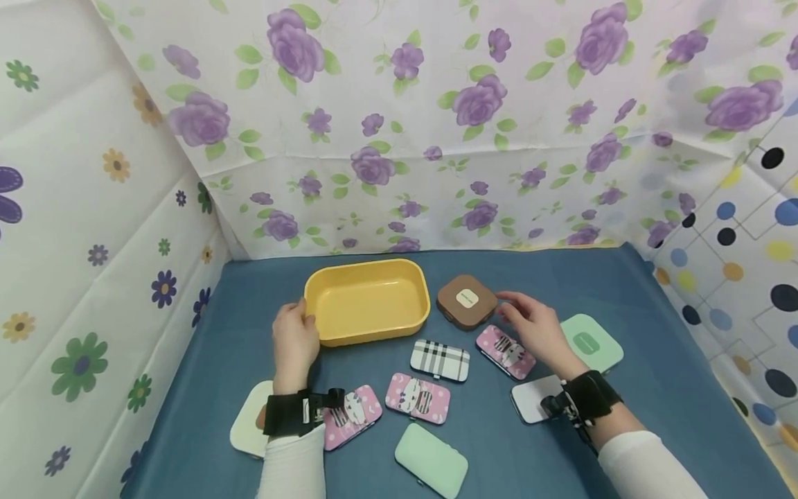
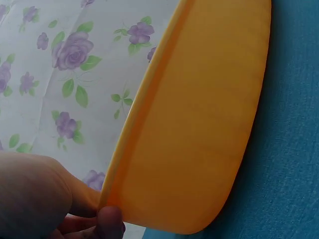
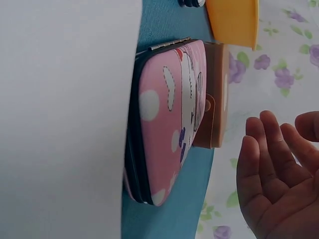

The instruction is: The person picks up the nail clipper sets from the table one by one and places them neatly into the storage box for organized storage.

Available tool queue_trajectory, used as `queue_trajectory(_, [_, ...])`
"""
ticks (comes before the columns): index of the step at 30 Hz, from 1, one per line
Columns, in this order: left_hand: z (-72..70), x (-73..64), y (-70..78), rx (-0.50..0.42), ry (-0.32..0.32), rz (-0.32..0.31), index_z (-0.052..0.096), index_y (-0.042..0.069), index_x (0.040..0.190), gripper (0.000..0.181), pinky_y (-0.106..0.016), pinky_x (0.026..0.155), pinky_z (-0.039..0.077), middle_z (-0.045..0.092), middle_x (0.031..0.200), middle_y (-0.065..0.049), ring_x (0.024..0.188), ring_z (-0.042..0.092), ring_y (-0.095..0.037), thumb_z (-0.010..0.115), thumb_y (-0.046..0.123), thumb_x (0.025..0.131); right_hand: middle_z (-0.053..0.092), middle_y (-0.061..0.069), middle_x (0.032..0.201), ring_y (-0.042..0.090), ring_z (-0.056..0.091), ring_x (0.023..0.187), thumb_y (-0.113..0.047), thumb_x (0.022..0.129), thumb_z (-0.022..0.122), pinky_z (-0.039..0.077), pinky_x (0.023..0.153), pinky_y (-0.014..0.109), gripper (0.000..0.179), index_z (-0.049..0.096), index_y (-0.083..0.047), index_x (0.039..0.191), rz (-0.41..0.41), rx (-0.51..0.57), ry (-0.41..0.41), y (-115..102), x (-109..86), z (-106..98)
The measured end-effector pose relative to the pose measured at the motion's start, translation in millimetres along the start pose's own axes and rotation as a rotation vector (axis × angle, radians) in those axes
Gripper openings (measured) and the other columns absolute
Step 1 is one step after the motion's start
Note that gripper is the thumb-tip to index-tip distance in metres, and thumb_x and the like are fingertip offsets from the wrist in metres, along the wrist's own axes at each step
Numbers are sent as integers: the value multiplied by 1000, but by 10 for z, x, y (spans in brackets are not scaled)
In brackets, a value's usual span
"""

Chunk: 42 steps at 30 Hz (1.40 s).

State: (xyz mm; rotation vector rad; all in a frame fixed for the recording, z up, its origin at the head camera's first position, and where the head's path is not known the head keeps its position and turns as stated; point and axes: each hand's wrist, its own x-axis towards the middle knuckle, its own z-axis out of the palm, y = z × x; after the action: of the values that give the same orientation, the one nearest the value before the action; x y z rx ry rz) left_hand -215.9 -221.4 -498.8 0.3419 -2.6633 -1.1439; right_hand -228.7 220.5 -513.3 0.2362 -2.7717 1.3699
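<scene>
In the head view my left hand [image 1: 295, 343] pinches the left rim of a shallow yellow plastic tray [image 1: 368, 334]. The left wrist view shows my thumb and fingers at the corner of the tray [image 2: 184, 124]. My right hand [image 1: 536, 329] hovers at the right corner of a squarish brown case [image 1: 458, 287] with a pale label. Its fingers are loosely bent, holding nothing, and whether they touch the case I cannot tell. In the right wrist view, a pink cartoon case [image 3: 164, 99] lies in front of the brown case [image 3: 217, 89].
Nearer me lie a plaid case [image 1: 430, 357], pink cases [image 1: 418, 400], a mint case [image 1: 430, 457] and a white case [image 1: 526, 405]. A pale green case [image 1: 592, 339] sits at the right, a cream case [image 1: 246, 430] at the left. Flowered cloth [image 1: 405, 173] stands behind.
</scene>
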Motion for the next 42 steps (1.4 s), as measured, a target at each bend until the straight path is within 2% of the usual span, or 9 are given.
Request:
queue_trajectory(4, [24,20,-7,-26,-10,8,50,-9,154,45,-60,109,46,54,145,-31,134,53,-50,56,0,110,77,10,119,27,74,111,-34,115,53,60,92,41,40,64,-12,147,-2,3,5,3,-24,-15])
queue_trajectory(11, [23,35,-29,-57,-50,-5,48,-7,156,46,-58,108,47,53,146,-29,134,54,-47,55,3,111,77,10,116,26,73,108,-34,115,54,57,86,27,40,66,-11,145,2,6,-4,-4,-57,-10])
queue_trajectory(16, [6,36,-41,-57,-65,-4,47,-8,156,47,-61,111,44,51,146,-31,136,51,-49,55,6,111,77,10,115,26,73,107,-33,115,53,57,84,24,39,66,-10,144,4,2,-8,-24,-53,-2])
queue_trajectory(19, [1,42,-54,-56,-74,-5,46,-9,156,48,-62,113,41,50,147,-32,139,48,-50,55,10,112,77,10,115,26,73,106,-33,115,53,58,85,29,39,67,-10,144,1,-9,-11,-47,-31,4])
queue_trajectory(24, [-16,49,-83,-63,-93,-2,46,-11,154,51,-63,112,40,51,142,-36,135,48,-53,53,17,113,75,13,122,29,71,108,-33,113,58,57,90,45,42,62,-10,148,21,-65,-44,-129,71,29])
queue_trajectory(28, [-22,52,-101,-59,-95,6,49,-11,153,48,-62,104,42,55,133,-37,122,53,-51,52,14,111,66,20,136,38,64,122,-40,109,64,52,98,57,61,49,-7,159,77,-150,-111,-235,224,85])
queue_trajectory(33, [-29,50,-106,-47,-113,-8,46,-9,156,48,-59,99,44,55,132,-36,116,54,-47,49,11,113,42,34,158,54,42,144,-52,99,73,41,109,70,95,31,2,165,143,-300,-189,-353,433,176])
queue_trajectory(36, [-36,45,-96,-39,-126,-8,43,-8,158,48,-58,95,45,55,132,-36,111,55,-47,47,12,114,32,40,161,60,36,145,-60,94,76,39,109,74,110,24,5,166,184,-359,-230,-410,516,224])
queue_trajectory(42, [-14,19,-98,-54,-118,-18,43,-7,159,49,-58,95,48,57,132,-36,109,58,-47,48,13,114,31,43,159,62,36,143,-62,90,77,39,109,73,121,16,9,166,245,-371,-297,-412,596,322])
